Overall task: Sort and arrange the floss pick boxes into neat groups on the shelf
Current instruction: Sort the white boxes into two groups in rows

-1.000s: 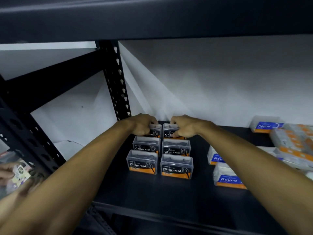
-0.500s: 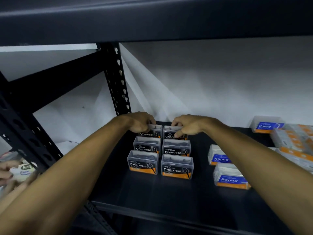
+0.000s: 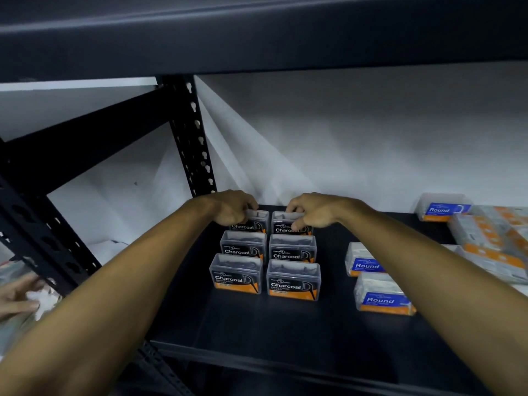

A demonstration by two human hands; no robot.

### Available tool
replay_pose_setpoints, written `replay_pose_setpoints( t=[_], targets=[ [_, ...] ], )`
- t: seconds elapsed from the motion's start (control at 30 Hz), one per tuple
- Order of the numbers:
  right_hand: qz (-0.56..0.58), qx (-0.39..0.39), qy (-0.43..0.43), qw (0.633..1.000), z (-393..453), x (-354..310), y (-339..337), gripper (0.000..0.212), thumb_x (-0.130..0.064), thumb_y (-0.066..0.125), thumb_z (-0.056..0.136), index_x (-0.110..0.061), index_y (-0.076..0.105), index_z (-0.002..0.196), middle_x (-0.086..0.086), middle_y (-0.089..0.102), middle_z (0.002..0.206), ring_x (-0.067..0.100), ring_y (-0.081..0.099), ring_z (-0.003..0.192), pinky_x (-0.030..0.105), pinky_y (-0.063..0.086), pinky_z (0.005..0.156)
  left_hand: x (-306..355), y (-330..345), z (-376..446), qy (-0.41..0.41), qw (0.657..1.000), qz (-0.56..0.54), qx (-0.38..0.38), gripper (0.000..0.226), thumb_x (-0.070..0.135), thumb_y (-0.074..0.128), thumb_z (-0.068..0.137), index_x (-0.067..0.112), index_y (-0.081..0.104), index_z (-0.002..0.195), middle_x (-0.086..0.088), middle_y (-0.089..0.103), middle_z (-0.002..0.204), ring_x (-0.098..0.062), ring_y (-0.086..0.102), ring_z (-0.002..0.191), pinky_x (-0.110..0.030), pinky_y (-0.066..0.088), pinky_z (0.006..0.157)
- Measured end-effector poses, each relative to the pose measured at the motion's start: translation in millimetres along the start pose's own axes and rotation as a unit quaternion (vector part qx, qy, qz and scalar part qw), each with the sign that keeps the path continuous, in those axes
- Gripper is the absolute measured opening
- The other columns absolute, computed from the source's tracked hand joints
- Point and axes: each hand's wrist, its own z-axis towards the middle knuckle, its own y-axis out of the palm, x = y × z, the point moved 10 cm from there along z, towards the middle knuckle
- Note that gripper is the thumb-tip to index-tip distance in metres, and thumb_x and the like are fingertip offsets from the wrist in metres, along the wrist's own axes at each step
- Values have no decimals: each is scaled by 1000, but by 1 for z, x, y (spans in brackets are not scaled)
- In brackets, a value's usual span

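Note:
Several clear Charcoal floss pick boxes stand in two columns on the dark shelf (image 3: pixel 257 332). My left hand (image 3: pixel 233 210) grips the back left Charcoal box (image 3: pixel 254 222) from above. My right hand (image 3: pixel 311 211) grips the back right Charcoal box (image 3: pixel 281 224), thumb on its front and fingers over its top. In front of them stand the middle pair (image 3: pixel 293 247) and the front pair (image 3: pixel 293 280), labels facing me. Blue-labelled Round boxes (image 3: pixel 383 295) sit apart to the right, partly behind my right forearm.
A black perforated upright (image 3: pixel 197 144) rises at the back left corner, and the upper shelf (image 3: pixel 257 38) hangs low overhead. More Round boxes (image 3: pixel 441 207) and a heap of orange-backed packs (image 3: pixel 497 241) fill the right end. Another person's hand (image 3: pixel 17 295) works at the far left.
Both hands have stayed on the back pair of Charcoal boxes, shifting only slightly. The other person's hand at the left has moved.

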Motion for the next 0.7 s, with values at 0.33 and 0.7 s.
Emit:
replay_pose_setpoints(
  t=[0.33,0.7],
  targets=[
    [16,32,-1,999,-13,6,-14,58,-40,62,89,-24,40,141,5,47,142,23,48,125,39,37,106,6,-16,4,1,997,63,38,48,44,53,95,33,42,141,2,51,142,-21,49,126,-34,40,101],
    [52,201,36,978,-121,116,-88,40,-37,56,94,-24,51,131,1,58,126,18,57,112,39,46,100,158,-61,20,105,949,172,243,33,33,43,98,24,58,126,-2,62,128,-25,59,111,-36,44,87]
  ],
)
